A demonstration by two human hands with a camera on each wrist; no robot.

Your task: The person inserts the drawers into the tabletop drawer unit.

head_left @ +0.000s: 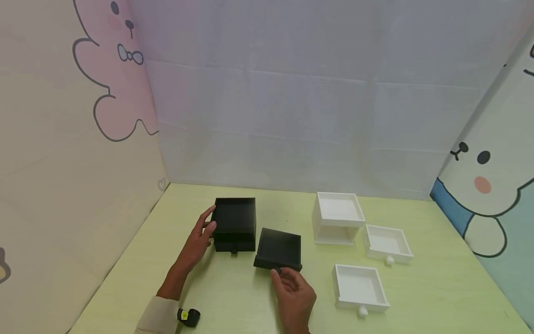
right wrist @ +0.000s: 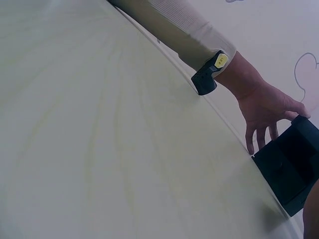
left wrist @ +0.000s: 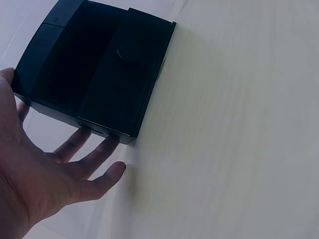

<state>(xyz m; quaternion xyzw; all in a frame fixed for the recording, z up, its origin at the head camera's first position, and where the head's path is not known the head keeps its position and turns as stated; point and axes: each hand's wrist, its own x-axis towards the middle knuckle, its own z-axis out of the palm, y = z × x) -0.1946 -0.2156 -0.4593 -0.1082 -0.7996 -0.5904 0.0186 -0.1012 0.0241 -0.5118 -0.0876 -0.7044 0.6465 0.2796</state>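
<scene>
A small black cabinet (head_left: 233, 218) stands at the left of the table, a drawer with a round knob (left wrist: 128, 54) in its lower slot and its upper slot a dark gap. My left hand (head_left: 200, 241) rests on the cabinet's left side, fingers spread, with fingertips (left wrist: 110, 144) against the side wall. Just right of the cabinet is a loose black drawer (head_left: 279, 248), slightly turned. My right hand (head_left: 294, 297) pinches that drawer's front knob between thumb and fingers. In the right wrist view, the left hand (right wrist: 266, 109) shows beside the cabinet (right wrist: 284, 167).
Right of the black drawer stands a white cabinet (head_left: 340, 211) with an open front. Two white drawers lie out on the table, one beside it (head_left: 388, 239) and another white drawer (head_left: 360, 285) nearer. Walls border the table (head_left: 225, 297) at the back and sides.
</scene>
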